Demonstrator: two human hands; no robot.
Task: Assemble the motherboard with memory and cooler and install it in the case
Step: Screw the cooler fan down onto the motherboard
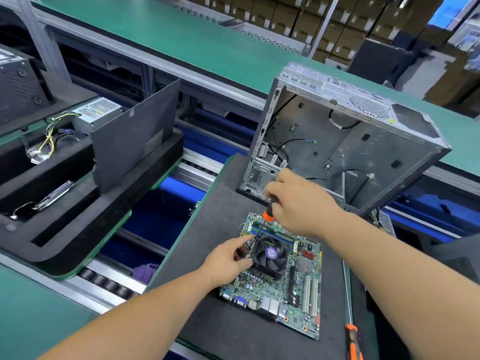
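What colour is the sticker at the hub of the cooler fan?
Purple, on the black cooler fan; the head view, the only one, shows it.
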